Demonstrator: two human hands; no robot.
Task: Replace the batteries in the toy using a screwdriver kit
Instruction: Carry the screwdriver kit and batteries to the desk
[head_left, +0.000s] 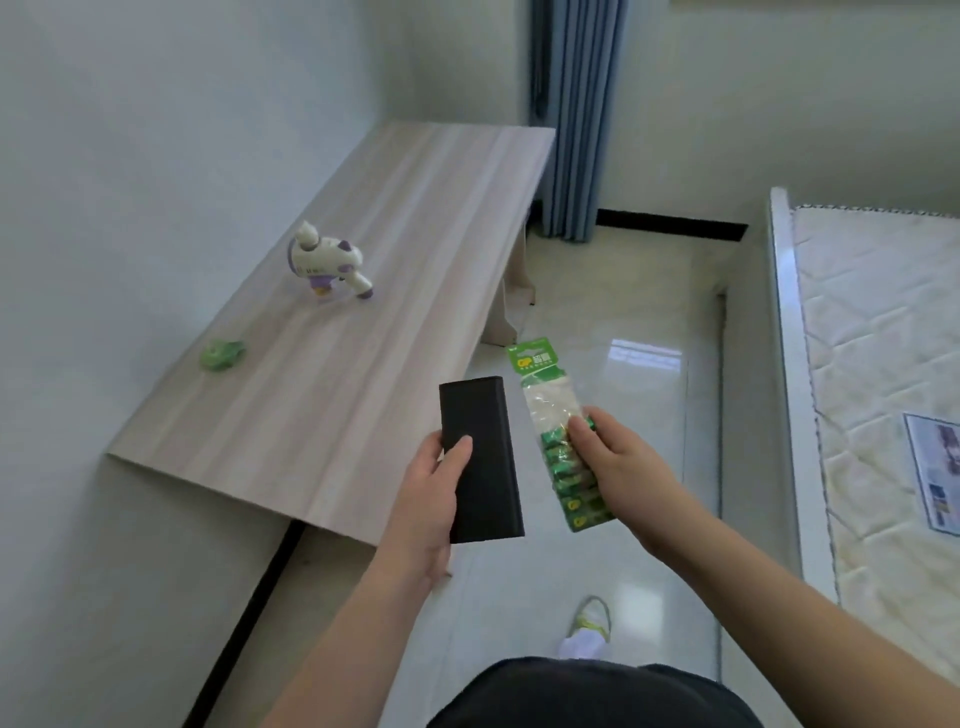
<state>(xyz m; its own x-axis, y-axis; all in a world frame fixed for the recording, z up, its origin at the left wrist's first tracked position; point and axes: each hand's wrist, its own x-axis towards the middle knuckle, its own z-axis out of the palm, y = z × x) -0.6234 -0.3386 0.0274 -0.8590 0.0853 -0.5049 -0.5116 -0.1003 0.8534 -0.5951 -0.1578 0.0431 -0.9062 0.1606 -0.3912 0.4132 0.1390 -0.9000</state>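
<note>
A white and purple gun-shaped toy (328, 265) stands on the light wooden table (374, 364), far from both hands. My left hand (431, 499) grips a flat black case (480, 457), the closed screwdriver kit, over the table's near right corner. To its right my right hand (610, 457) holds a green pack of batteries (558, 436) in clear plastic, thumb on top, above the floor.
A small green crumpled item (223, 355) lies on the table near the wall on the left. A bed with a bare mattress (883, 374) fills the right side. Glossy tiled floor (649, 322) runs between table and bed; blue curtains (576, 114) hang at the back.
</note>
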